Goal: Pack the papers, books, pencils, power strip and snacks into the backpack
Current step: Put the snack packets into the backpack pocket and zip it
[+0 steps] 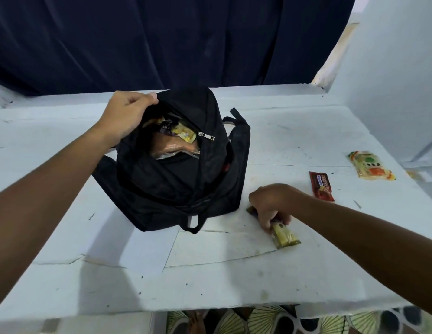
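A black backpack point(176, 179) stands on the white table point(210, 280), its front pocket unzipped. Inside that pocket lie several snack packets point(174, 143), orange and yellow. My left hand point(128, 114) pinches the pocket's far left edge and holds it open. To the right of the backpack, my right hand point(272, 203) is closed on a yellow-green snack bar point(283, 235) that lies on the table. A red snack bar point(321, 186) lies further right, and a yellow-orange snack packet point(370, 165) sits near the table's right edge.
A dark blue curtain point(161, 39) hangs behind the table. A pale wall point(398, 80) closes the right side. The table's front edge runs across the bottom, with patterned fabric point(258, 319) below it. Sheets of white paper cover the tabletop.
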